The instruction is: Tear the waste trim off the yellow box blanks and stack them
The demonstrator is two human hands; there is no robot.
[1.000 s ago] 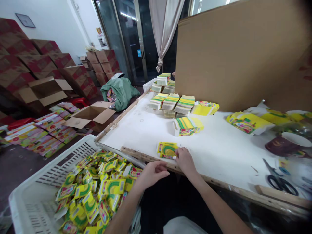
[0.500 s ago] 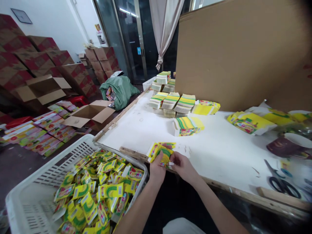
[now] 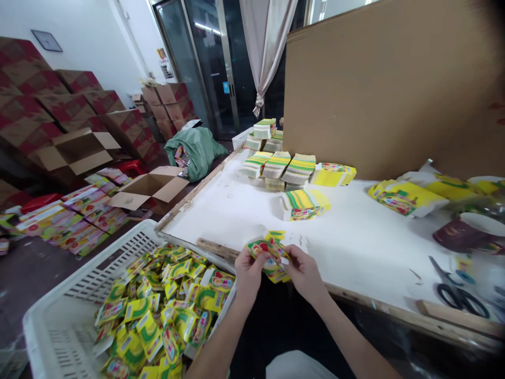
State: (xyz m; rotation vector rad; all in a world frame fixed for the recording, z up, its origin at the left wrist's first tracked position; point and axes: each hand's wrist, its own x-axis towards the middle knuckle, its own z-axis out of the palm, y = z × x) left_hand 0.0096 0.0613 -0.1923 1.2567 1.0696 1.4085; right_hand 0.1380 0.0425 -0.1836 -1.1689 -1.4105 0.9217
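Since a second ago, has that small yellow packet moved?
Yes. The yellow packet lay flat on the white table behind the wooden edge; now the left hand and right hand hold it up over that edge.

White plastic crate (image 3: 118,247) of yellow-green sachets (image 3: 169,305) is set left of white wooden-rimmed table (image 3: 355,247); banded sachet stacks (image 3: 280,164) are placed at its far edge, black-handled scissors (image 3: 453,296) at right.
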